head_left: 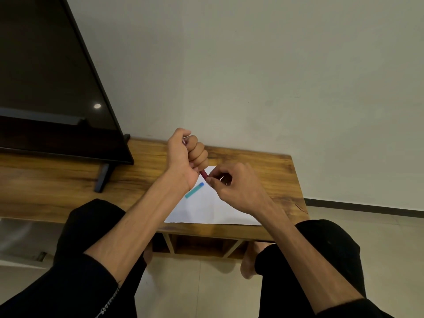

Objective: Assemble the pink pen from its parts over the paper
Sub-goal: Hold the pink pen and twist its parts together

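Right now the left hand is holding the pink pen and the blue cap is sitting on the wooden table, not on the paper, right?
Not quite. In the head view the blue cap lies on the paper. The left hand does hold the pink pen.

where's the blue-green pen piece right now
In the head view, the short blue-green plastic pen piece lies on the white paper sheet on the wooden table, just below the left hand and left of the right hand.

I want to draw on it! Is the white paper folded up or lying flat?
Flat. The paper lies spread on the wooden table, with a blue-green pen piece resting on it.
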